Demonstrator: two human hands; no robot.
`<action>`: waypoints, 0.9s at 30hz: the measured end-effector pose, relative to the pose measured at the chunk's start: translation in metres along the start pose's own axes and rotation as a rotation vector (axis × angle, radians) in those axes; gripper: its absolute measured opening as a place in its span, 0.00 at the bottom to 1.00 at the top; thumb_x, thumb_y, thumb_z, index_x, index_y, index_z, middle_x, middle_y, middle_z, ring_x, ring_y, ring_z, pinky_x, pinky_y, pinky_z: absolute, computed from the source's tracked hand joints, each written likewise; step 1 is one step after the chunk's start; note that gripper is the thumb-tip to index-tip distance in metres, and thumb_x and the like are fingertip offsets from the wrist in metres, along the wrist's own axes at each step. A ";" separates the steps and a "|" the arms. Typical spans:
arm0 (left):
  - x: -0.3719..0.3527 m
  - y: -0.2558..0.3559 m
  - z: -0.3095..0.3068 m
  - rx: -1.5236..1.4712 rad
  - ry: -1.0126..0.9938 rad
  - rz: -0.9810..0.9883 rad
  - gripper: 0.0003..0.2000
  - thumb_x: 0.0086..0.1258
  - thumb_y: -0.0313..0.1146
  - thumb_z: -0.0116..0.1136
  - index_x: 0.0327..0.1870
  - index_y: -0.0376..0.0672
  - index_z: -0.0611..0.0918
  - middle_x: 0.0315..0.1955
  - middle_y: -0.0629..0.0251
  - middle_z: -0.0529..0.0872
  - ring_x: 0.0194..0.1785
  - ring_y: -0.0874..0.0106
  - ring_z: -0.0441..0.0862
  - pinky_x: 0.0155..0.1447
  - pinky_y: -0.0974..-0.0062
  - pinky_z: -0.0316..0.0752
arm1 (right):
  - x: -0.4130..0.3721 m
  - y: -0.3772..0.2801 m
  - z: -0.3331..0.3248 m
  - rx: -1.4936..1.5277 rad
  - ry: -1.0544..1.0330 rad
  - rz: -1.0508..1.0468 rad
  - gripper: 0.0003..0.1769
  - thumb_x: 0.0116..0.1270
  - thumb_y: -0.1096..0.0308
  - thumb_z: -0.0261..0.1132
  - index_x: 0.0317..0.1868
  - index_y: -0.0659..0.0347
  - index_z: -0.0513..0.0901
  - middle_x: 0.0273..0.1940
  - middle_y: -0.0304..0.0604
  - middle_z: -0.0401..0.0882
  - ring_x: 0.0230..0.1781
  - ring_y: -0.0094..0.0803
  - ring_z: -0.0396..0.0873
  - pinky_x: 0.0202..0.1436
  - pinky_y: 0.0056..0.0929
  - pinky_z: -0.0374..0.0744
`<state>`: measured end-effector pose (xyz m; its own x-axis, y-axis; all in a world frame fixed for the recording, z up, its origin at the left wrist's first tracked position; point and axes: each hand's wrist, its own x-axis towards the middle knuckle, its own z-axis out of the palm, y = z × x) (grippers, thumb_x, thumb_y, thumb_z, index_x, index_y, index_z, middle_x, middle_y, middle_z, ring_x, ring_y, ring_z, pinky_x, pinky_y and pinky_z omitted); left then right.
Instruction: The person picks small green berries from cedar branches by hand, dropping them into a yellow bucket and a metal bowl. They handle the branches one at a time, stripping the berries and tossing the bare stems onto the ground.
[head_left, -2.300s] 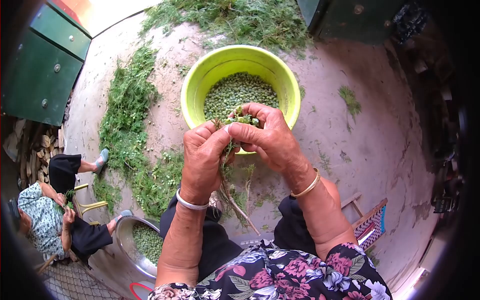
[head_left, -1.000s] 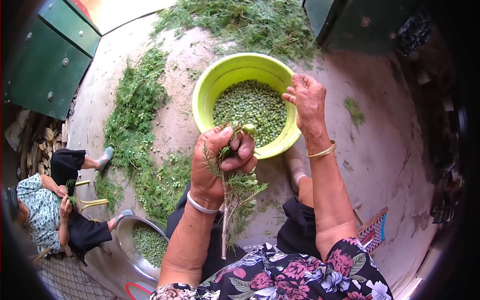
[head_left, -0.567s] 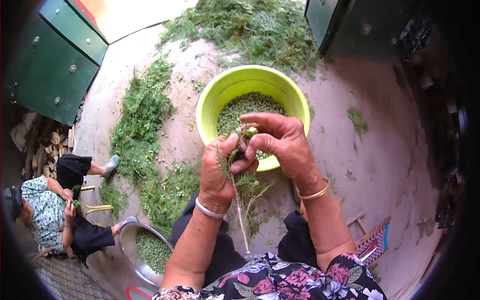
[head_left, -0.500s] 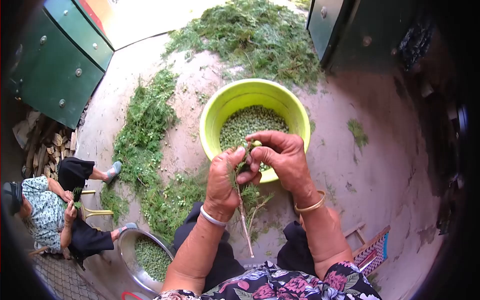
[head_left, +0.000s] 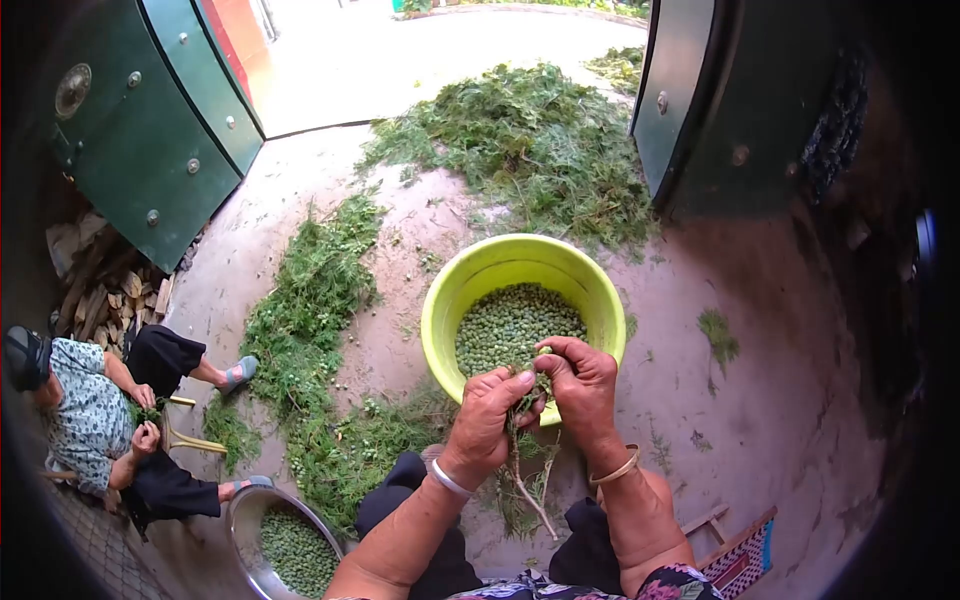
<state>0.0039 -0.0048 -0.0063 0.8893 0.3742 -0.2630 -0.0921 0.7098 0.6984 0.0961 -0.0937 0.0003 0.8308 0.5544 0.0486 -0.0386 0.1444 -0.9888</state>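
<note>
The left hand point(head_left: 487, 420) has its grip clamped round a leafy sprig point(head_left: 521, 478), thumb uppermost, with the bare woody stem hanging below the fist toward the concrete floor point(head_left: 770, 330). The right hand point(head_left: 583, 385) meets it from the other side, its grip pinched together on the sprig's upper end. Both hands are touching at the fingertips just over the near rim of the lime-green basin point(head_left: 520, 248). The basin stands on the floor and is partly filled with small green pods point(head_left: 505, 325). A silver bangle point(head_left: 449, 480) sits on the left wrist and a gold bangle point(head_left: 616, 470) on the right. Cut greenery point(head_left: 310, 300) lies in a band to the left of the basin, and a larger heap point(head_left: 520, 140) lies beyond it, between two green doors point(head_left: 150, 130). At the lower left a metal bowl point(head_left: 236, 520), also holding green pods, rests on the floor near a seated person point(head_left: 90, 415) whose hands hold a bit of greenery. Stacked firewood point(head_left: 100, 290) lies behind that person. A patterned stool point(head_left: 745, 560) shows at the lower right.
</note>
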 end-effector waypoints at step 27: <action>-0.006 0.015 -0.007 0.741 0.075 0.229 0.08 0.66 0.29 0.57 0.28 0.36 0.82 0.19 0.73 0.78 0.23 0.86 0.69 0.26 0.83 0.63 | 0.016 0.001 -0.015 -0.168 -0.415 -0.056 0.11 0.59 0.74 0.67 0.42 0.69 0.84 0.35 0.44 0.86 0.35 0.22 0.80 0.39 0.23 0.79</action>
<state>-0.0060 0.0077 0.0018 0.8491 0.5215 -0.0845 0.0774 0.0354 0.9964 0.1179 -0.0970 -0.0016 0.5344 0.8364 0.1218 0.1193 0.0680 -0.9905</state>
